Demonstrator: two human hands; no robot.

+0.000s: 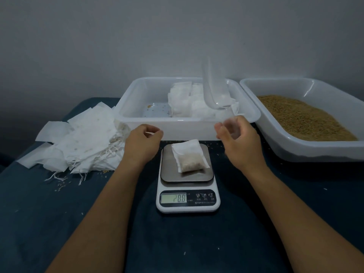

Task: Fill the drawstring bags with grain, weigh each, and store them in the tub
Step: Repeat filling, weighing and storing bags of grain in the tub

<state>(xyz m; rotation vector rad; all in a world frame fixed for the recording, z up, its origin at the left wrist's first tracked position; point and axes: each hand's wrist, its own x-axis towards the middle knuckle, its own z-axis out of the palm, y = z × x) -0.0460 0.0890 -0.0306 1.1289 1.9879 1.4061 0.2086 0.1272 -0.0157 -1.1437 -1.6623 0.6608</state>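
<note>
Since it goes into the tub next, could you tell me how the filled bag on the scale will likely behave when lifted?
The filled bag looks soft and thin, so it will probably sag around its loose grain. Its empty upper part likely flops. It seems unlikely to roll.

The scene is dim and cool-toned, with a bluish-grey cast over the wall (177, 32), which darkens toward the upper-left corner. Light seems soft and diffuse, falling from above and in front. Faint highlights sit on the rim of the grain tray (307, 89) and on the steel platter of the scale (167, 172). The scale's display (173, 198) glows pale green, its digits slightly smeared. The right hand (239, 137) and the translucent scoop (213, 89) above it are motion-blurred, with ghosted outlines. Wide-angle distortion bends the forearms outward at the lower edges. The dark tablecloth (49, 223) swallows detail, and fine texture looks soft overall.
</note>
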